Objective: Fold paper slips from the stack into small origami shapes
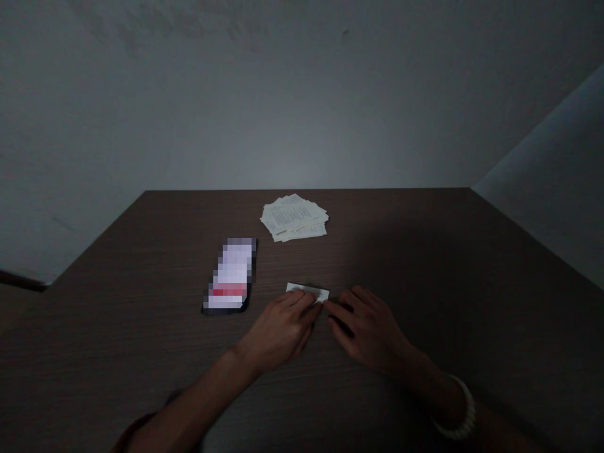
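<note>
Two bare hands meet over one small white paper piece (293, 287), which lies on the table in front of the person, nearer to them than the paper pile (295, 217). The visible part of the piece is a narrow strip; its long axis runs left to right, the right end slightly nearer the person. Its far edge is straight, and the near side is hidden under fingers.

The left hand (285, 321) lies over the strip, its grip made of fingers held close together and bent down onto the paper; whether the thumb pinches it from below cannot be told. The right hand (368, 324) comes in from the other side, index fingertip at the strip's right end, its grip loosely spread, with a gap between index finger and thumb. A pale, beaded-looking bracelet (467, 418) circles the right wrist.

The pile is made of thin, flat sheets with angular corners, fanned unevenly and printed with small dark text. Left of the strip lies a phone (231, 270), a flat slab with a dark rim; its long axis points away from the person, far end leaning right. Its lit screen is pixelated, with a red band near the close end. The table (141, 251) is dark brown with fine, wood-like grain, against a dull grey wall (302, 94) with mottled patches.
</note>
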A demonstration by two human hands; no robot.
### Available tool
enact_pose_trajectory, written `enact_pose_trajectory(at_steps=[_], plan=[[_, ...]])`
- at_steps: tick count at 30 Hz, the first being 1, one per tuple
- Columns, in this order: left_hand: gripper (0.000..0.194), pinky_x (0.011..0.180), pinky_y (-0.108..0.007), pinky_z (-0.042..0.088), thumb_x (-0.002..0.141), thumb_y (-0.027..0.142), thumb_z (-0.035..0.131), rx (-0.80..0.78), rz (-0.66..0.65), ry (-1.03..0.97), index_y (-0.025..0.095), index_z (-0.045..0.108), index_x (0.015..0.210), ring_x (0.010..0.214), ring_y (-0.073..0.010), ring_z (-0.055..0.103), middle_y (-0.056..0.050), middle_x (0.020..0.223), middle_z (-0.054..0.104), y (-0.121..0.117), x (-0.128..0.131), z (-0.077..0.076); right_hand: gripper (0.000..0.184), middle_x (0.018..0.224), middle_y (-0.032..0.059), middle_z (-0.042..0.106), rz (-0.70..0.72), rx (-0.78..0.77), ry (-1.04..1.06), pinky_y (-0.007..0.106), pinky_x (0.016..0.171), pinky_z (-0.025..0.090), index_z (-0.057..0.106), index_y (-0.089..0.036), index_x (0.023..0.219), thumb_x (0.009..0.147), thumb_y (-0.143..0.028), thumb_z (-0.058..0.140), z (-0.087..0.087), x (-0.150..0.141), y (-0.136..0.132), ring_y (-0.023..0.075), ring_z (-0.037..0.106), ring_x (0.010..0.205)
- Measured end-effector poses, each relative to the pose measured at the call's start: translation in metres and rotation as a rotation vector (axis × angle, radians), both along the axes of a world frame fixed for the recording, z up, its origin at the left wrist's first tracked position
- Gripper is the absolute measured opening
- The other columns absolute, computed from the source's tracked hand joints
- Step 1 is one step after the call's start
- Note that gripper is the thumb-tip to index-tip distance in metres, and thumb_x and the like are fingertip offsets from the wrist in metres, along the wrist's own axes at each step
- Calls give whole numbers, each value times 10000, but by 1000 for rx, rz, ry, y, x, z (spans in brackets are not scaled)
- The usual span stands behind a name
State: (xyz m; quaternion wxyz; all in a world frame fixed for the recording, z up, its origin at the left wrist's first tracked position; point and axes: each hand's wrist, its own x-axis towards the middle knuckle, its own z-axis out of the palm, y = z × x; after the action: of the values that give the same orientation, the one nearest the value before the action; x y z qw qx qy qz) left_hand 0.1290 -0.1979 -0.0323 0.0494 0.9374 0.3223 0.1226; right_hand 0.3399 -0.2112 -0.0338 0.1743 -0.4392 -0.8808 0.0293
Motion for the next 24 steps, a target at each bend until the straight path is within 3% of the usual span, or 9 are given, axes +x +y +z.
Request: enact_pose_trajectory(at_steps=[24], plan=[[310,853,-428,535,895,135,486,-58,15,-48,103,576,1190,975,-261,557,-117,1066,586,-1,-1,2,246,911,59,587,-29,-32,5,372,767,382,644,-237,1100,873,-259,552,3,0,-1,230,496,875]])
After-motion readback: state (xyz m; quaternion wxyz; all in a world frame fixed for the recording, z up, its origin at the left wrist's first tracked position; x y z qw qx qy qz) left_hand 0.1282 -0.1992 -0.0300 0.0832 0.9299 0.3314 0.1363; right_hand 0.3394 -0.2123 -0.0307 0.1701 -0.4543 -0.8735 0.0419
